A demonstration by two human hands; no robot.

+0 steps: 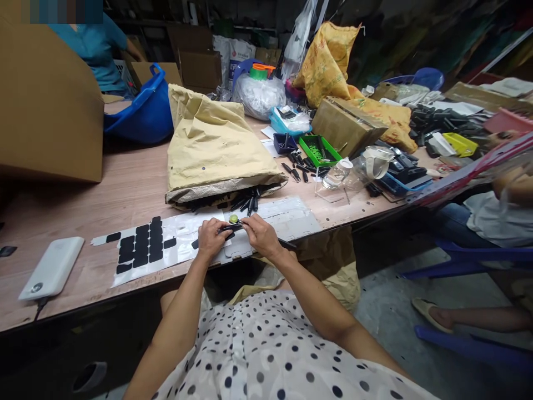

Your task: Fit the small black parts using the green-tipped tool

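My left hand (212, 238) is closed, thumb and fingers pinching a slim black part (231, 226) over the front edge of the table. My right hand (260, 236) is closed at the other end of that part; its fingertips hide what exactly they grip. A small round yellow-green piece (234, 219) shows between the hands; I cannot tell whether it is held. To the left lies a white backing sheet (175, 226) with several rounded black pads (141, 244) on it. Just beyond my hands, slim black parts (251, 202) spill from the mouth of a tan paper sack (212, 144).
A white power bank (52, 268) with a cable lies at left, near a large cardboard box (50, 105) and blue basket (145, 114). A green tray (320, 151), clear bottle (336, 175) and brown carton (347, 126) stand at right. People sit at right and stand behind.
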